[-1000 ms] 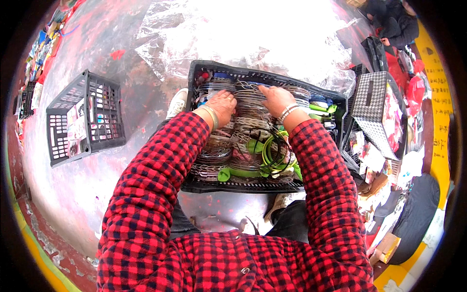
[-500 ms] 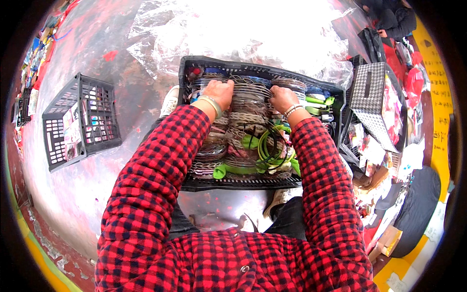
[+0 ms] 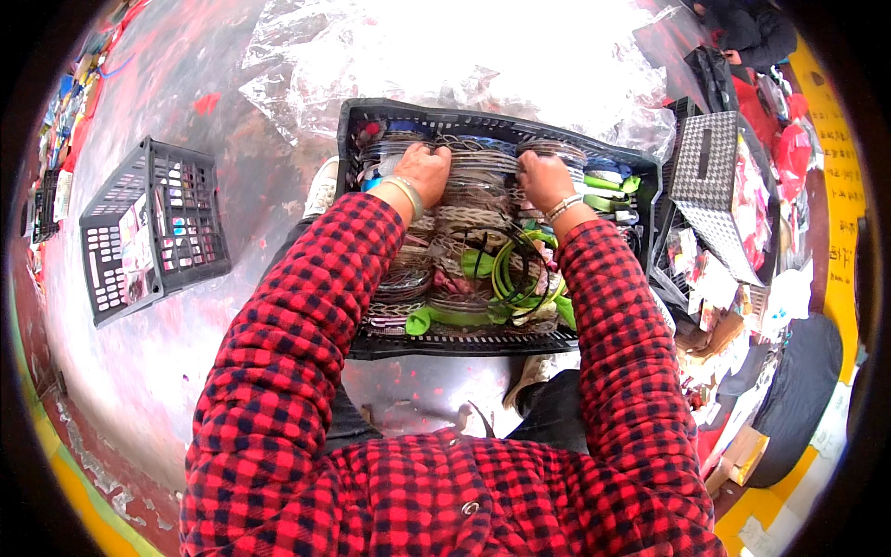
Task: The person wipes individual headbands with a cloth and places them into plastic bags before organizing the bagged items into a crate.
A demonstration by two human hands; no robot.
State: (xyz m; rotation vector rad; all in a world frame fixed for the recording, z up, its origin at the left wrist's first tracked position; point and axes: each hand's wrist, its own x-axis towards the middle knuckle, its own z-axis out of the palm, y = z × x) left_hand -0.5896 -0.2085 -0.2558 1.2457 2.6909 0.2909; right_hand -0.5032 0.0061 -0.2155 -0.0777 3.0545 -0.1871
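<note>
A black plastic crate [image 3: 464, 345] in front of me holds rows of thin, curved headbands packed in stacks. My left hand [image 3: 421, 174] curls its fingers down at the left side of the middle row of headbands [image 3: 476, 176], toward the crate's far side. Across that row, my right hand [image 3: 548, 180] has its fingers bent around the right side. The fingertips of both hands are partly hidden among the bands. Nearer me lie braided bands [image 3: 471, 219] and a bright green looped band [image 3: 509, 278] with black ones tangled on it.
On the floor at left stands another black crate [image 3: 160, 227] with packets inside. To the right are a houndstooth fabric box [image 3: 703, 181] and a heap of packages. Clear plastic sheeting [image 3: 306, 70] lies beyond the crate. A person in dark clothing [image 3: 756, 37] is at far right.
Both hands have shifted slightly away from me along the middle row. The crate sits a little higher in view. Both hands stay at the sides of the row.
</note>
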